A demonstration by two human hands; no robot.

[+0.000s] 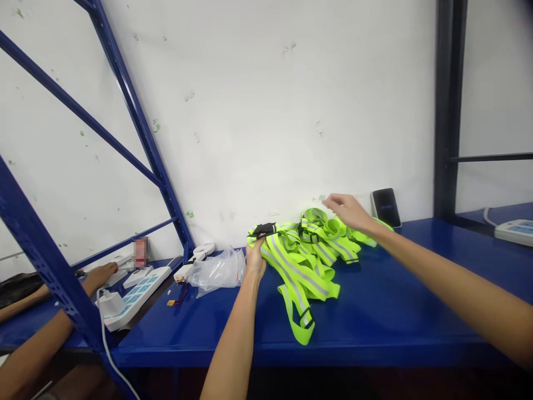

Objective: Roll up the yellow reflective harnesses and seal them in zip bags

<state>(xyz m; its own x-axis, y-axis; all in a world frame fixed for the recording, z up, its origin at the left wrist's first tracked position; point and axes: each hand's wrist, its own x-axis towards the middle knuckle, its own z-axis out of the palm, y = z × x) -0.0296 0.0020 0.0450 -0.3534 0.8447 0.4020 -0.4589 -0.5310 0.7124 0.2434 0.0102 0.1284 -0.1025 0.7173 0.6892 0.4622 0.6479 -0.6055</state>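
Note:
A heap of neon yellow-green straps (pixel 297 272) with grey reflective stripes and black buckles lies on the blue shelf (pixel 375 311). My left hand (pixel 255 258) grips the straps at the heap's left end, by a black part; the palm and some fingers are partly hidden. One strap with a black buckle hangs in a loop toward the shelf's front. Above the right part of the heap, near the white wall, my right hand (pixel 343 206) is raised with its fingers curled together; whether something small is between them cannot be seen.
A clear plastic bag (pixel 220 270), a small white fan (pixel 204 249) and wired parts lie left. A phone (pixel 385 207) leans on the wall. Beyond the blue post (pixel 45 250) are a power strip (pixel 139 297) and another person's arms (pixel 54 336).

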